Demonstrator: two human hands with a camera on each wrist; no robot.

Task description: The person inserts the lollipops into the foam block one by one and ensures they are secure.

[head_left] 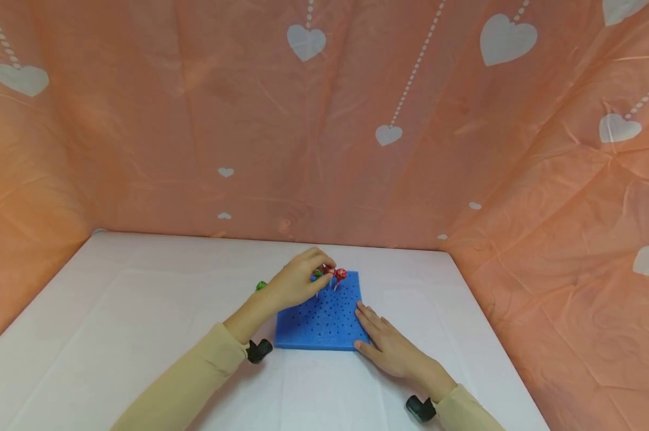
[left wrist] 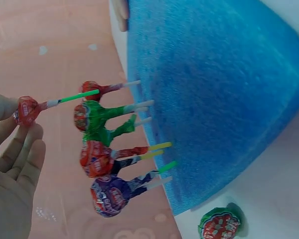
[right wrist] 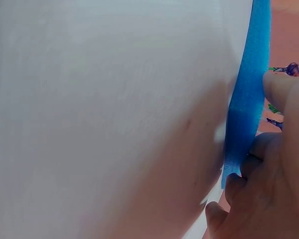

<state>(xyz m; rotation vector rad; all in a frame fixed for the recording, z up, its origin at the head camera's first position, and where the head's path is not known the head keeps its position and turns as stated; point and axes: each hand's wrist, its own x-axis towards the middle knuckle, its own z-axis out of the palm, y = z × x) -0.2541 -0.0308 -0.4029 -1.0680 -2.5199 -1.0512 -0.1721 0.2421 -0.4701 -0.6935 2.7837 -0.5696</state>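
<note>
The lollipop wrappers (left wrist: 95, 159) bear printed marks, but none is legible.

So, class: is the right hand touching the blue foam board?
Touching. In the head view the right hand lies flat with fingers on the foam board's near right corner; the right wrist view shows fingers pressed against its edge.

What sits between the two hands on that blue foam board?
Only bare, dotted blue foam board. The head view shows the left hand at the far-edge lollipops and the right hand flat on the near right corner, with nothing standing between.
</note>
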